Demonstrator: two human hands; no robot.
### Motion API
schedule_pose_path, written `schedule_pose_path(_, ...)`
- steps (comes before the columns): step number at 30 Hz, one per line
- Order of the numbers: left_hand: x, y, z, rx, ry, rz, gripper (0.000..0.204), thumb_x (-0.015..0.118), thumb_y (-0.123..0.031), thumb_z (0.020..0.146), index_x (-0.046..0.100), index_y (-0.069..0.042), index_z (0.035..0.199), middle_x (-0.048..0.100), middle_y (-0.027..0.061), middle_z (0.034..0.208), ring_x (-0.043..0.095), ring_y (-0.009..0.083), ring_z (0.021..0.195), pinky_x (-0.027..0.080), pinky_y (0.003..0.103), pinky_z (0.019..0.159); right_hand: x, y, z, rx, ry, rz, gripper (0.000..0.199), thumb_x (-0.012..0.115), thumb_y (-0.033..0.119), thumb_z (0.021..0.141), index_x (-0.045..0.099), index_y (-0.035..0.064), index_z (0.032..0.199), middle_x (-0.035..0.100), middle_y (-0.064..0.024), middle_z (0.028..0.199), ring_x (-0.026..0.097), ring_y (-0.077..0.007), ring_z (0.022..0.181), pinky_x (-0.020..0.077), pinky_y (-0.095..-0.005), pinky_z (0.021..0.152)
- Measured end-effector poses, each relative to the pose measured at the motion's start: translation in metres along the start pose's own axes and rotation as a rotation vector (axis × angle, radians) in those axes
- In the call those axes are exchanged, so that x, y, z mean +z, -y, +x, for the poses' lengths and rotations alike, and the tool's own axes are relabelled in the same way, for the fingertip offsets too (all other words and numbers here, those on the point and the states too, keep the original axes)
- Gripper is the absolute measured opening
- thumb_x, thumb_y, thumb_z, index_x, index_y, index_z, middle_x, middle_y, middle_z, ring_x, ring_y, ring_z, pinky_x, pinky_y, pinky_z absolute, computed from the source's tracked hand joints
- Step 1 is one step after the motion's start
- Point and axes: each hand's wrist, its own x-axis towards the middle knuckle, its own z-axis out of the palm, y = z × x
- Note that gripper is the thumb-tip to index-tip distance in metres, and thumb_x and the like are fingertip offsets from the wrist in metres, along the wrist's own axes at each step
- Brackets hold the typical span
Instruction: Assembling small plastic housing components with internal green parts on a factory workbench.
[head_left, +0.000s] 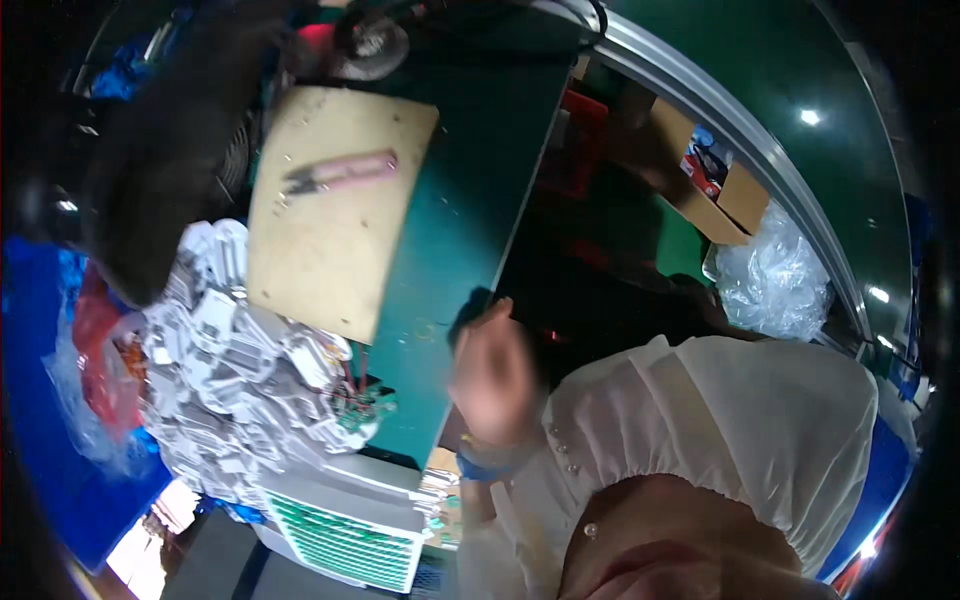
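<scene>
My left hand [495, 375] is raised at the near edge of the green work table [480, 150], beside my white blouse. A blue band circles its wrist. The fingers are smeared by motion, and I cannot make out anything in them. My right hand does not show. On the table, a cream board [330, 240] carries pink-handled pliers [345, 172] with dark jaws. A heap of white plastic parts [235, 370] lies to the left of my hand. At the heap's near side are small green circuit boards [365, 405] with red wires.
A large dark blurred shape [165, 170] covers the upper left. Near the lower edge lies a white panel with green rows [345, 540]. Red and clear plastic bags [105, 360] flank the heap. An open cardboard box [735, 200] and clear plastic wrap [770, 275] are at the right.
</scene>
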Motion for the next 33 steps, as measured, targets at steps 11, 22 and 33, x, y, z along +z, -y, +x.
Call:
schedule_pose_path(11, 0.123, -0.011, -0.138, -0.082, -0.469, -0.236, 0.018, 0.060, -0.008, 0.089, 0.058, 0.001, 0.104, 0.058, 0.0108, 0.102, 0.058, 0.0188, 0.089, 0.048, 0.031, 0.078, 0.075, -0.183, -0.146, 0.132, 0.245, -0.117, 0.048, 0.055, 0.012, 0.077, 0.051, 0.0093, 0.125, 0.049, -0.0176, 0.127, 0.046, -0.0300, 0.118, 0.0352, -0.0467, 0.103)
schedule_pose_path(22, 0.266, -0.061, -0.393, -0.493, -0.602, -1.245, 0.037, 0.044, -0.014, 0.098, 0.038, 0.001, 0.131, 0.052, 0.0154, 0.122, 0.059, 0.0190, 0.096, 0.050, 0.031, 0.082, 0.160, -0.253, -0.149, -0.349, 0.125, -0.132, 0.031, 0.054, 0.015, 0.086, 0.057, 0.0074, 0.116, 0.051, -0.0198, 0.126, 0.050, -0.0300, 0.115, 0.0420, -0.0400, 0.093)
schedule_pose_path(33, 0.280, 0.025, -0.246, -0.649, -0.411, -2.161, 0.063, 0.036, -0.056, 0.095, 0.035, -0.012, 0.140, 0.044, 0.0117, 0.137, 0.040, 0.0268, 0.128, 0.030, 0.042, 0.109, 0.053, 0.059, -0.025, -0.970, -0.506, 0.586, 0.047, 0.065, 0.023, 0.074, 0.054, 0.0067, 0.117, 0.050, -0.0155, 0.125, 0.047, -0.0312, 0.116, 0.0348, -0.0480, 0.098)
